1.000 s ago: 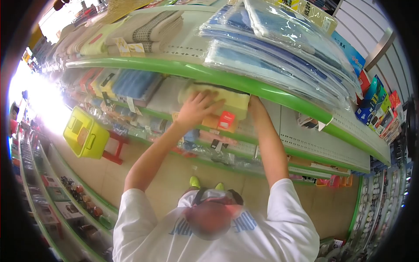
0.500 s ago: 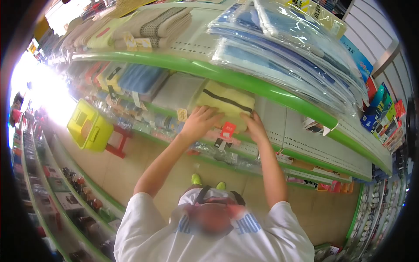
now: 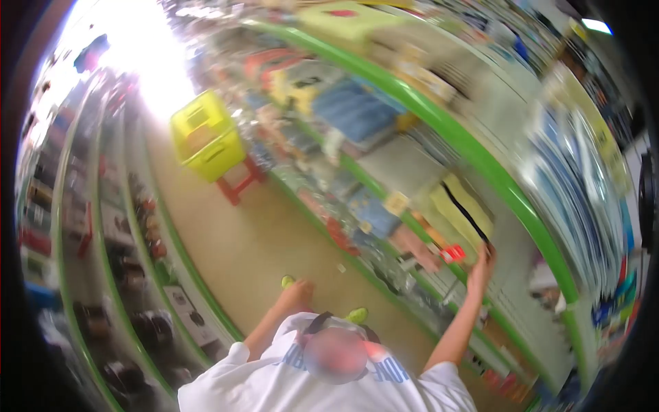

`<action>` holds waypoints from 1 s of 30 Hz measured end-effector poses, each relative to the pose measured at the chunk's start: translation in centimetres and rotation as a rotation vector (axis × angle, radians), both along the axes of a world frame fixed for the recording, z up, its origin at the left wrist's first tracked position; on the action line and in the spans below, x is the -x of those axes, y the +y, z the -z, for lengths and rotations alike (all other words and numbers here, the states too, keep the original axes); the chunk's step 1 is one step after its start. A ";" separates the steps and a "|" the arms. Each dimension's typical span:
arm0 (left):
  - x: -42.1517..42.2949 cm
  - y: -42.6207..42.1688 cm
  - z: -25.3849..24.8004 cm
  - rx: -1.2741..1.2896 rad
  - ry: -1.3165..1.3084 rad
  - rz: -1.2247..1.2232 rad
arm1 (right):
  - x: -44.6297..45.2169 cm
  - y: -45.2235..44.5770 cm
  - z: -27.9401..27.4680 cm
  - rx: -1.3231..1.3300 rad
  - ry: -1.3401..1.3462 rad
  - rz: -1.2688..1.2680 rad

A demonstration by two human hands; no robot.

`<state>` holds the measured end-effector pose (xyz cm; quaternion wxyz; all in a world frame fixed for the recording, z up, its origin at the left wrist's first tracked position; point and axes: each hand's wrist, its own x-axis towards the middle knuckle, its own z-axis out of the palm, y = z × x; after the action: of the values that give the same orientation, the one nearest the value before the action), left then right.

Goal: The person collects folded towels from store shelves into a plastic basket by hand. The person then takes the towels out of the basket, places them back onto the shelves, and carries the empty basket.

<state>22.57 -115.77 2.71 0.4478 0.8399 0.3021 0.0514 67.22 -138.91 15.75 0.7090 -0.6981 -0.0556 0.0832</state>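
A folded yellow towel (image 3: 461,209) with a dark stripe lies on the shelf below the green-edged one. My right hand (image 3: 482,266) is at its near right corner, fingers closed about the edge by the end of the stripe. A red tag (image 3: 452,253) hangs at the shelf front, left of that hand. My left hand (image 3: 295,296) is low in front of my body, above the floor and away from the shelf. It is blurred, its fingers are not distinct, and no object shows in it. A grey folded textile (image 3: 401,165) lies beside the yellow towel.
A yellow-green basket (image 3: 206,141) stands on a red stool (image 3: 240,182) in the aisle. The green shelf edge (image 3: 439,127) runs above the towels. Plastic-wrapped blue textiles (image 3: 576,185) are stacked at the upper right. Shelves with goods (image 3: 130,268) line the left.
My left hand has let go of the yellow towel and dropped back toward my body. My right hand stays at the towel's edge. The view has turned left, toward the basket.
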 end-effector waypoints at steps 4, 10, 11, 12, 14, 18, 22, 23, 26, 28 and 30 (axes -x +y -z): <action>8.7 4.2 3.1 0.165 0.041 -0.194 | 3.2 -1.8 3.9 0.450 -0.505 0.391; 16.9 16.7 2.0 0.085 0.019 -0.244 | 17.0 4.6 20.0 0.363 0.221 0.294; 17.9 19.1 1.6 0.034 0.023 -0.215 | 20.2 8.3 21.8 0.415 0.302 0.196; 18.8 21.6 0.8 0.026 0.010 -0.210 | 24.0 12.6 22.3 0.466 0.384 0.104; 20.0 26.3 -0.6 0.009 -0.021 -0.191 | 28.9 19.6 24.2 0.536 0.380 -0.167; 21.6 35.6 0.8 -0.079 -0.064 -0.273 | 34.5 35.7 24.4 0.460 0.380 -0.605; 22.0 44.1 2.4 -0.074 -0.066 -0.357 | 37.0 52.4 24.3 0.384 0.339 -0.901; 22.0 45.9 3.1 -0.063 -0.070 -0.373 | 37.5 57.0 24.3 0.372 0.335 -0.958; 22.0 52.1 3.4 -0.008 -0.057 -0.429 | 38.9 70.6 23.2 0.281 0.209 -1.121; 22.8 55.9 3.5 0.040 0.022 -0.420 | 40.3 79.5 20.6 0.233 0.109 -1.182; 22.3 61.5 0.7 0.130 0.037 -0.439 | 41.2 88.2 17.0 0.150 0.124 -1.197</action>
<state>0.27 -54.24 1.98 0.4735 0.7243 0.4884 0.1126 25.97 -50.67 -1.25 0.4898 -0.5874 -0.3915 0.5117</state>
